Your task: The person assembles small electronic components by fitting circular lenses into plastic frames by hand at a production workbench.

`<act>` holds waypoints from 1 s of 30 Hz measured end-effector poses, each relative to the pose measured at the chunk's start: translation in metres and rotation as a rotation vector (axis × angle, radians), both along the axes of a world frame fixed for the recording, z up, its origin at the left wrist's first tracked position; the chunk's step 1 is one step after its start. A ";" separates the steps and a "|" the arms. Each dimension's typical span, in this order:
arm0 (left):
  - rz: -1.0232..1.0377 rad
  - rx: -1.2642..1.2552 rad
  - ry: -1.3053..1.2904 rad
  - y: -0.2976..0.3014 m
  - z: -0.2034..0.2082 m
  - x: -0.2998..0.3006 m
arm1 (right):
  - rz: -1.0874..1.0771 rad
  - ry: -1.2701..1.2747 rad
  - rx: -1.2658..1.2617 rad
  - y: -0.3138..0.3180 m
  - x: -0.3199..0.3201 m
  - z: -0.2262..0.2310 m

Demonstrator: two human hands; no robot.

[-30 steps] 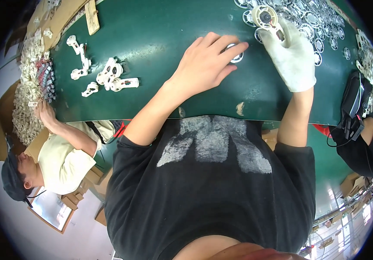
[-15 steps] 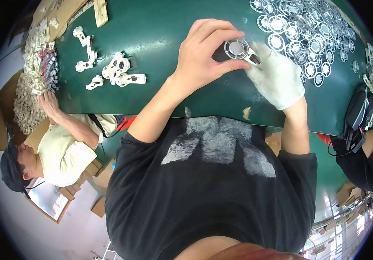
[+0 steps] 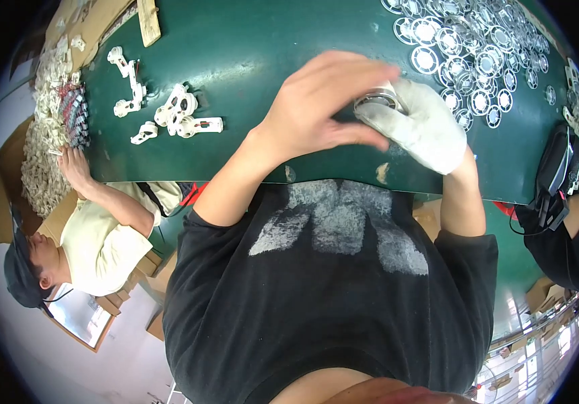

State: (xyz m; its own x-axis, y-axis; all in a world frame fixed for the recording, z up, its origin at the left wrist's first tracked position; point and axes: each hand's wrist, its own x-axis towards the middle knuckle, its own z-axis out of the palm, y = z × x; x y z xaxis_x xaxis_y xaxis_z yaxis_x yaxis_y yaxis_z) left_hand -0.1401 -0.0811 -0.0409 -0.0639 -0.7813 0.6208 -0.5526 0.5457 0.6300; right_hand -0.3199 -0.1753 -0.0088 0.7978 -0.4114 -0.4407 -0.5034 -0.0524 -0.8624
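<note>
My right hand [image 3: 425, 129], in a white glove, is closed around a white plastic part with a round silver-rimmed end [image 3: 378, 101]. The glove and my other hand's fingers hide much of this part. Bare and slightly blurred, my left hand [image 3: 323, 104] curves beside it, thumb and fingers apart. Its fingertips reach over the far side of the part; whether they touch it I cannot tell. To the left on the green table [image 3: 235, 60] lie several white jointed plastic parts [image 3: 180, 111] with dark inserts.
Many silver-rimmed discs [image 3: 481, 60] are heaped at the far right. White parts [image 3: 47, 145] pile up at the left, where a person's hand [image 3: 74, 168] rests. A wooden strip [image 3: 148, 23] lies at the back. A black pouch [image 3: 557, 161] sits near the right edge.
The part has tilted, so its round face shows less. My left hand's thumb has moved away from it, and its fingers have swung over the part.
</note>
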 end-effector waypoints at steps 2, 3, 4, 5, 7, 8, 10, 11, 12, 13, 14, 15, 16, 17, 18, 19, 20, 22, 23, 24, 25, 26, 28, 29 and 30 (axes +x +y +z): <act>-0.024 0.126 0.182 0.001 0.000 0.004 | -0.018 -0.023 -0.070 0.001 0.003 0.005; -0.042 0.243 0.289 0.006 -0.002 0.001 | -0.024 -0.134 -0.133 0.003 0.001 0.000; -0.060 0.361 0.395 0.011 -0.002 -0.005 | -0.030 -0.244 -0.196 0.007 -0.001 -0.008; -0.060 0.420 0.598 0.013 0.000 -0.014 | -0.033 -0.206 -0.333 0.013 -0.002 -0.012; -0.091 0.450 0.629 0.015 0.004 -0.011 | -0.013 -0.180 -0.449 0.018 -0.004 -0.018; -0.124 0.479 0.660 0.015 0.006 -0.009 | 0.007 -0.153 -0.566 0.019 -0.005 -0.020; -0.089 0.430 0.521 0.009 0.000 0.001 | -0.011 -0.101 -0.536 0.023 0.003 -0.013; -0.064 0.388 0.385 0.007 0.000 0.006 | -0.038 -0.040 -0.504 0.025 0.006 -0.010; -0.002 0.508 0.305 0.002 0.011 0.012 | -0.050 -0.008 -0.456 0.023 0.007 -0.010; 0.091 0.656 0.330 -0.006 0.011 0.022 | -0.057 0.015 -0.411 0.021 0.009 -0.010; 0.153 0.622 0.364 -0.022 0.002 0.040 | -0.177 -0.201 -0.448 0.024 0.009 -0.020; 0.236 0.720 0.550 -0.038 -0.012 0.064 | -0.200 -0.197 -0.465 0.025 0.005 -0.023; 0.324 1.019 0.523 -0.065 -0.007 0.107 | -0.226 -0.318 -0.525 0.021 0.004 -0.032; 0.205 0.575 0.740 -0.030 -0.087 0.216 | -0.138 -0.422 -0.544 0.026 0.015 -0.017; 0.402 0.645 0.957 -0.087 0.001 0.147 | -0.191 -0.404 -0.588 0.014 0.004 -0.035; 0.302 0.518 1.112 -0.086 0.001 0.181 | -0.160 -0.396 -0.576 0.015 0.006 -0.030; 0.321 0.500 1.102 -0.085 0.004 0.196 | -0.145 -0.366 -0.567 0.015 0.006 -0.027; 0.334 0.240 1.003 -0.084 0.014 0.214 | -0.107 -0.349 -0.588 0.015 0.008 -0.023; 0.394 0.407 1.052 -0.078 0.027 0.221 | -0.112 -0.333 -0.594 0.013 0.005 -0.025; 0.464 0.563 1.087 -0.063 0.049 0.234 | -0.116 -0.330 -0.620 0.012 0.003 -0.028; 0.812 0.588 0.444 -0.052 0.025 0.255 | -0.096 -0.325 -0.640 0.014 0.004 -0.028; 0.943 0.476 0.331 -0.032 0.011 0.275 | -0.076 -0.318 -0.672 0.013 0.008 -0.027; 1.370 0.519 -0.492 0.033 -0.008 0.345 | -0.044 -0.331 -0.681 0.015 0.015 -0.024; 1.552 0.674 -0.696 0.034 -0.011 0.338 | -0.063 -0.326 -0.684 0.014 0.014 -0.021; 1.574 0.924 -0.510 0.035 -0.005 0.337 | -0.072 -0.319 -0.670 0.013 0.012 -0.022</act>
State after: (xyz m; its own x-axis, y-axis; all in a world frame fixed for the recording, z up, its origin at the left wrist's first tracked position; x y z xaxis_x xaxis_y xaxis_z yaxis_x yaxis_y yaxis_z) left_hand 0.1964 -0.0464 -0.0454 0.9238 -0.3348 0.1855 -0.3456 -0.9380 0.0280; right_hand -0.3082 -0.1619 -0.0305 0.8062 -0.5664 0.1712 -0.2560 -0.5947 -0.7621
